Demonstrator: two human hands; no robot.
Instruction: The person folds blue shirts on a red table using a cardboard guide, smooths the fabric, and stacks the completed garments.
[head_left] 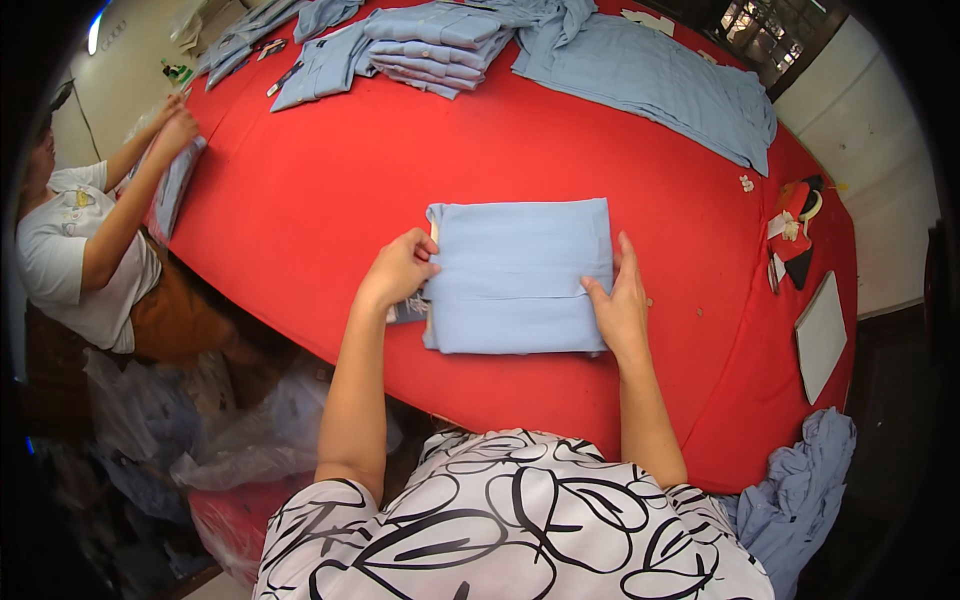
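Note:
A light blue garment, folded into a neat rectangle, lies on the red table in front of me. My left hand grips its left edge, fingers curled around the fabric, with a dark tag showing just below the hand. My right hand lies flat against the garment's right edge, thumb resting on top of the fold.
A stack of folded blue shirts and spread blue garments lie at the far side. A white card and small tools sit at the right. A co-worker handles a garment at the left. Blue cloth hangs at lower right.

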